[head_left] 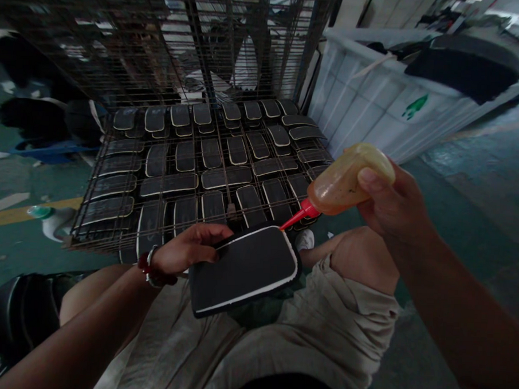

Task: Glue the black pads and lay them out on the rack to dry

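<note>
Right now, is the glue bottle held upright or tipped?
Tipped. The right hand holds the glue bottle slanting down to the left, its red nozzle at the white edge of the black pad held by the left hand.

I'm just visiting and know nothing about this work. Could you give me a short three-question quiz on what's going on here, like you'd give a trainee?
1. True or false: the right hand holds a squeeze bottle with a red nozzle.
2. What does the left hand steady on the lap? A) a black pad with a white edge B) a metal can C) a brush
3. Where do the other black pieces lie?

Key: 1. True. 2. A, the black pad. 3. In rows on the wire rack in front of the person.
</note>
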The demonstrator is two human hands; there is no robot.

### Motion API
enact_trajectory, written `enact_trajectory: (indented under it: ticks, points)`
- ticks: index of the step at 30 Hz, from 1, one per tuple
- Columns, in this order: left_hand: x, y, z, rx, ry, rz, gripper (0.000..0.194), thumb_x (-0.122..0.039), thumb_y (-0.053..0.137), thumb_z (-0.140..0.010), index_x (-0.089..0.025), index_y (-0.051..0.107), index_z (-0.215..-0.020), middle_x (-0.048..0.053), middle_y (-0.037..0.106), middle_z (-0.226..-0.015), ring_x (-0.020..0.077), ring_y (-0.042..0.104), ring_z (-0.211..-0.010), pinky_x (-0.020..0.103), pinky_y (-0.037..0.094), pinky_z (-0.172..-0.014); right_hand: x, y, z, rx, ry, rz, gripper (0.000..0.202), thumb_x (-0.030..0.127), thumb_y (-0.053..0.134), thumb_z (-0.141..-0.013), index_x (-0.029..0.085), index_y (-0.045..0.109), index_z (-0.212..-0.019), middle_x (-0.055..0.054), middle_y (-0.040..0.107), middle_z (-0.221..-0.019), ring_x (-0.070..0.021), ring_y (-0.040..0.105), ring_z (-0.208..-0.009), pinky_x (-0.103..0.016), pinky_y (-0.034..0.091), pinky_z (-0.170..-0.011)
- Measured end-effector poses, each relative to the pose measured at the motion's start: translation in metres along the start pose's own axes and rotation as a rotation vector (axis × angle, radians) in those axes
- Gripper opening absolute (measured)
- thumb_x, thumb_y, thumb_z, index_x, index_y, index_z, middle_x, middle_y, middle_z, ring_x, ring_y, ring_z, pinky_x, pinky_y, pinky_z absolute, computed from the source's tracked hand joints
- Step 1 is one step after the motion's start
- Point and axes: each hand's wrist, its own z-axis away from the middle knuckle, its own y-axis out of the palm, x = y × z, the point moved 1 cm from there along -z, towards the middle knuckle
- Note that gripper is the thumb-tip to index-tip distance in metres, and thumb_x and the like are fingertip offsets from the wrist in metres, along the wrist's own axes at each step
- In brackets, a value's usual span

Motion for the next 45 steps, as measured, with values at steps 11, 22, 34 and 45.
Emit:
enact_trajectory:
  ticks: [11,22,34,45]
  points:
    - [-0.004,-0.005,0.0,-0.078,0.025,0.006,0.031,-0.004,0.062,-0.062,-0.013,0.067,-0.091,0.008,0.07,-0.086,0.0183,0.065,-0.071,0.025,0.052,-0.062,0.004,-0.003,0.007,0.012,0.009,-0.018,0.026,0.029,0.069,-0.077,0.022,0.066,-0.102,-0.001,0.063,-0.086,-0.0162,0.058,-0.074,-0.029,0.051,-0.068]
    - [-0.004,-0.009,0.0,-0.156,0.051,0.041,0.031,-0.003,0.061,-0.061,-0.014,0.068,-0.088,0.006,0.069,-0.081,0.0162,0.063,-0.067,0.023,0.05,-0.058,0.008,-0.005,0.015,-0.02,0.024,-0.02,0.022,0.03,0.069,-0.077,0.021,0.067,-0.097,-0.002,0.062,-0.083,-0.0166,0.059,-0.073,-0.029,0.05,-0.066]
    - [0.002,0.003,-0.008,-0.279,0.149,0.265,0.027,-0.002,0.066,-0.06,-0.014,0.066,-0.084,0.003,0.069,-0.077,0.0149,0.064,-0.063,0.023,0.052,-0.057,-0.015,-0.002,0.02,-0.332,-0.008,-0.066,0.008,0.031,0.069,-0.079,0.025,0.066,-0.083,0.001,0.062,-0.085,-0.0158,0.062,-0.079,-0.031,0.056,-0.071]
    - [0.013,-0.002,-0.016,-0.286,0.163,0.345,0.031,-0.003,0.068,-0.061,-0.013,0.063,-0.089,0.006,0.071,-0.083,0.0169,0.067,-0.067,0.025,0.053,-0.061,-0.034,0.009,0.024,-0.428,-0.039,-0.008,0.014,0.03,0.07,-0.078,0.021,0.066,-0.088,-0.001,0.059,-0.08,-0.0182,0.06,-0.077,-0.035,0.053,-0.072]
